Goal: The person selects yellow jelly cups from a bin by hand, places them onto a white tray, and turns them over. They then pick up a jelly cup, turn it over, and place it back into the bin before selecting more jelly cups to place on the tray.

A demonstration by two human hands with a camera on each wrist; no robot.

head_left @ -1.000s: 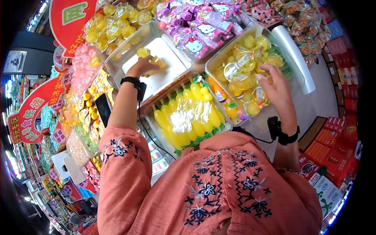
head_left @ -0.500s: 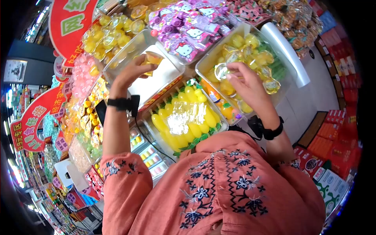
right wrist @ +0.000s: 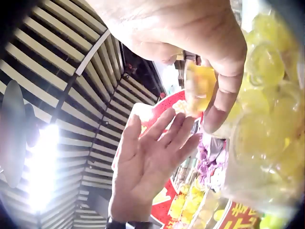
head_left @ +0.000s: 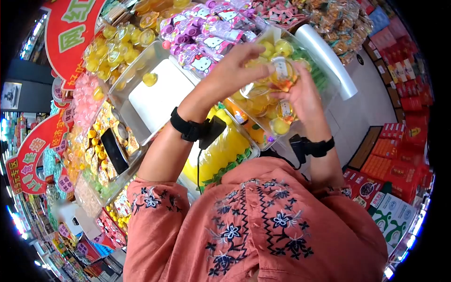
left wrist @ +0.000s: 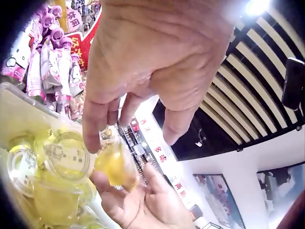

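Observation:
My right hand [head_left: 304,96] grips a clear cup of yellow jelly [head_left: 283,74] above a clear bin [head_left: 334,101] of similar cups. Reaching across from the left, my left hand [head_left: 228,77] is beside that cup, its fingers extended and the palm empty in the right wrist view. There, the cup [right wrist: 202,88] is between the thumb and fingers of my right hand [right wrist: 190,36]. The left wrist view has the cup [left wrist: 114,164] just below my left fingertips; whether they touch it I cannot tell. One yellow cup [head_left: 150,79] lies in a white-bottomed bin [head_left: 162,98].
Long yellow packaged items [head_left: 216,145] fill a tray near the body, partly under my left forearm. Purple and pink packets [head_left: 202,35] lie behind the bins. A clear plastic roll [head_left: 326,61] lies along the right edge, and a black phone [head_left: 114,151] is at the left.
My left hand has left the white-bottomed bin, where it held yellow cups, and crossed right to my right hand. My right hand now holds a cup. The view has shifted slightly.

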